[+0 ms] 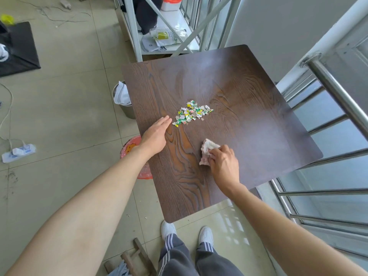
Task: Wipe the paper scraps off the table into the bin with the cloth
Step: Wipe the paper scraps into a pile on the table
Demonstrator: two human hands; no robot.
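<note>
A heap of small green, yellow and white paper scraps [191, 113] lies near the middle of the dark wooden table [249, 108]. My left hand [156, 134] rests flat and open on the table's left edge, its fingertips just short of the scraps. My right hand [224, 164] presses a crumpled pale pink cloth [207, 151] onto the tabletop, nearer to me than the heap. A red bin with an orange liner [129, 148] stands on the floor under the table's left edge, partly hidden by my left forearm.
A grey metal bin with white paper [122, 98] stands by the table's far-left edge. Steel railings [336, 92] run along the right. A white shelf frame [133, 30] stands behind the table. A power strip [19, 152] and cables lie on the tiled floor at left.
</note>
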